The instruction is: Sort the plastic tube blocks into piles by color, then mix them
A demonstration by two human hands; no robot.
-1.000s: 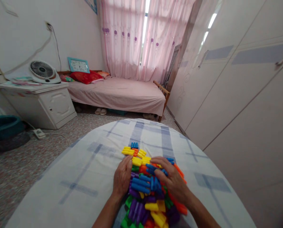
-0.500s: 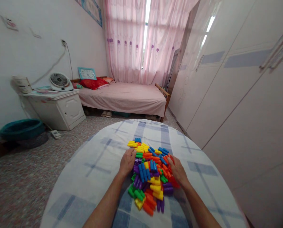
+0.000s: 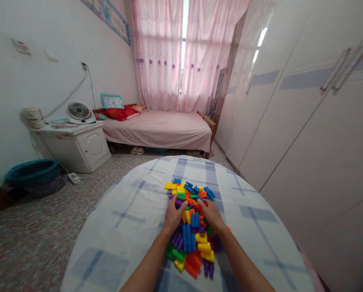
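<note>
A heap of bullet-shaped plastic building blocks lies on the cloth-covered round table [image 3: 114, 243]. Among them are a blue block [image 3: 186, 238], yellow blocks [image 3: 204, 247], orange blocks [image 3: 193, 265], purple blocks [image 3: 208, 268] and a green block [image 3: 178, 254]. My left hand [image 3: 173, 215] rests against the heap's left side, thumb apart from the fingers. On the right side my right hand [image 3: 212, 215] lies over blocks, its fingers stretched toward the middle. Both hands touch the pile, with no block clearly gripped. Some blocks are hidden beneath the hands and forearms.
Beyond the table stands a bed [image 3: 163, 125] with a pink sheet. To the left are a white cabinet [image 3: 78, 148] bearing a fan [image 3: 79, 111], and a teal bin [image 3: 32, 170]. A tall wardrobe [image 3: 306, 134] runs along the right.
Both hands have moved inward over the heap, the left hand to the right and the right hand to the left. Blocks in the upper part have shifted closer together.
</note>
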